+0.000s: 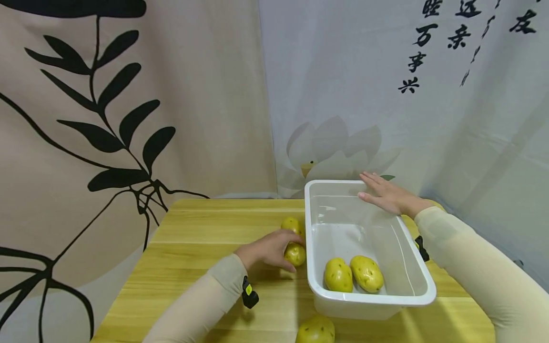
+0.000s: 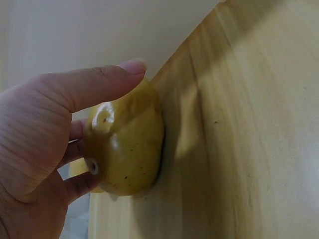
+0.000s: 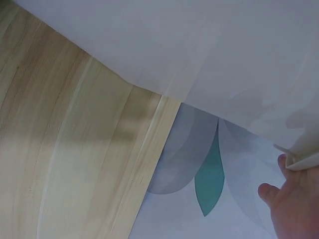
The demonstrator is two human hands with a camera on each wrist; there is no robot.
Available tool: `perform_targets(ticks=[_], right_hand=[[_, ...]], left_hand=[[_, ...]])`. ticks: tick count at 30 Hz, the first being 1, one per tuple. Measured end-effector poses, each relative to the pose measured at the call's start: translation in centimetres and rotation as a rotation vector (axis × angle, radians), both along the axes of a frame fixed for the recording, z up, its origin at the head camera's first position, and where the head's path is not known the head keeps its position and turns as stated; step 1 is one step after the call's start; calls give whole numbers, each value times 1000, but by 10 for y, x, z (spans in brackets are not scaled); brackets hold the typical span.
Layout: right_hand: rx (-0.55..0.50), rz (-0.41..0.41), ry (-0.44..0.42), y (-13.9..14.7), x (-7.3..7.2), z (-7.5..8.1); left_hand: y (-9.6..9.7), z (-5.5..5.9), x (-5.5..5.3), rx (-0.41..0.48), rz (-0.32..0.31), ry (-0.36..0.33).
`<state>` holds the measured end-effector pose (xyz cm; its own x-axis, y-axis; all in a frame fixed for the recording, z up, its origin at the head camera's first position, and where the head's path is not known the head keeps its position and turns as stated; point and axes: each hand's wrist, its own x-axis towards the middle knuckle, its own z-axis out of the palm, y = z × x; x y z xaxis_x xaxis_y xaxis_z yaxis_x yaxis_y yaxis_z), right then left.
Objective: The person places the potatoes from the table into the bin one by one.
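In the head view, my left hand (image 1: 271, 248) is at the left side of a white plastic bin (image 1: 343, 238), its thumb and fingers round a yellow potato (image 1: 295, 255). The left wrist view shows the thumb over one side of that potato (image 2: 130, 144) and fingers behind it. Just beyond lies a second potato (image 1: 291, 225), partly covered by the hand. My right hand (image 1: 388, 196) rests on the bin's far right corner with fingers extended. Inside the bin, two potatoes (image 1: 338, 275) sit side by side near the front wall.
Another potato (image 1: 316, 329) lies on the wooden table (image 1: 206, 247) in front of the bin, cut off by the frame. A printed curtain (image 1: 214, 95) hangs right behind the table's far edge. Black wrist devices (image 1: 249, 293) are worn on both arms.
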<state>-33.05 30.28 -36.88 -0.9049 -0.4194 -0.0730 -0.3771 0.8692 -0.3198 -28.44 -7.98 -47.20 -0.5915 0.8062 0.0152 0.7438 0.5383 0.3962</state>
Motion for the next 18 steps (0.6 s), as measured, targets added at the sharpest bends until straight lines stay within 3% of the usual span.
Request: perform_targets(ticks=[7,18], right_hand=[[3,-4,-3,0,0,0],[6,-7,8,1,0,-2]], left_hand=[[4,-1,6,-22,28,-34],[9,-16,10,-19,16,-16]])
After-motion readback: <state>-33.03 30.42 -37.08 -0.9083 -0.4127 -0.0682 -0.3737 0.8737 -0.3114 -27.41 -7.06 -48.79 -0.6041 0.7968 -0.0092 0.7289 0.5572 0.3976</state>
